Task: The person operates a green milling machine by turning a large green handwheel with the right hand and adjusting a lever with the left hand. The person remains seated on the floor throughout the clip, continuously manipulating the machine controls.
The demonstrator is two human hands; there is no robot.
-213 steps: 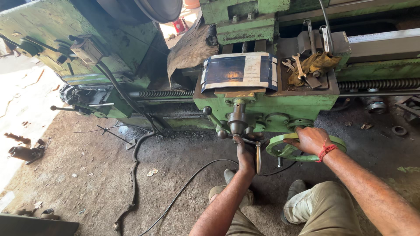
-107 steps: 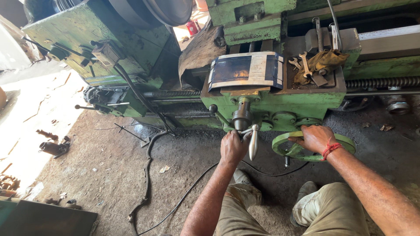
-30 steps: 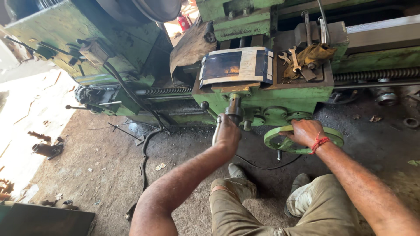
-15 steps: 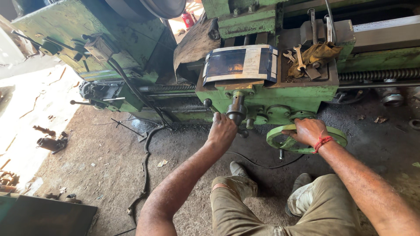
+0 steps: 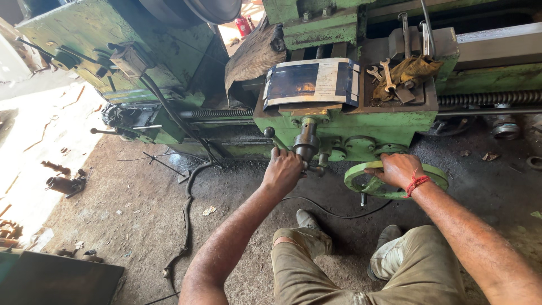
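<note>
Above left hand [image 5: 282,169], blue-and-white printed sheet [image 5: 312,82].

1. The left hand [image 5: 282,169] covers the crank handle [image 5: 313,167] it grips; only a stub shows past the knuckles.
2. The right hand [image 5: 398,169] hides the near part of the green handwheel [image 5: 435,175] rim and its hub.
3. The chuck [image 5: 192,8] is cut off by the top edge.
4. The leadscrew [image 5: 491,97] runs out past the right edge.
5. The dark metal sheet [image 5: 56,279] is cut by the bottom-left corner.
6. The red object [image 5: 241,25] behind the lathe is too small to identify.
7. The print on the card [image 5: 310,82] is too blurred to read.
8. Both forearms leave the frame at the bottom.
</note>
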